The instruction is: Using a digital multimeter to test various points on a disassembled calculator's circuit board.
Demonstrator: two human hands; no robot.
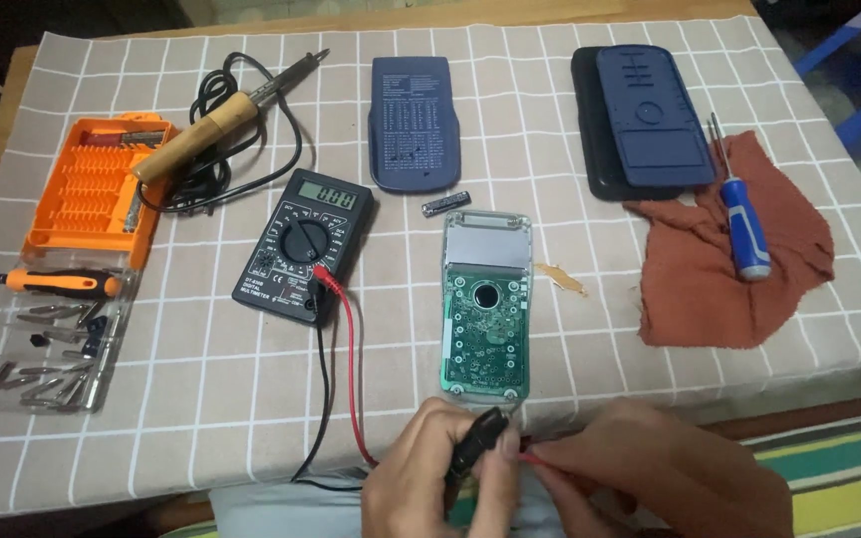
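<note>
My left hand (pixel 430 468) grips a black multimeter probe (pixel 475 438) at the table's near edge. My right hand (pixel 660 473) pinches the red probe (pixel 530 456), its tip close to the black one. Red and black leads (pixel 336 339) run up to a black digital multimeter (pixel 303 244). Just beyond my hands lies an opened calculator with a bare green circuit board (pixel 485 324). A small battery (pixel 445 203) lies above it.
A dark blue calculator back cover (pixel 415 122) and a black case with a blue panel (pixel 650 120) lie far off. A blue screwdriver (pixel 744 224) rests on a brown cloth (pixel 719 269). At the left are a soldering iron (pixel 216 120), an orange bit set (pixel 92 184) and an orange-handled driver (pixel 57 283).
</note>
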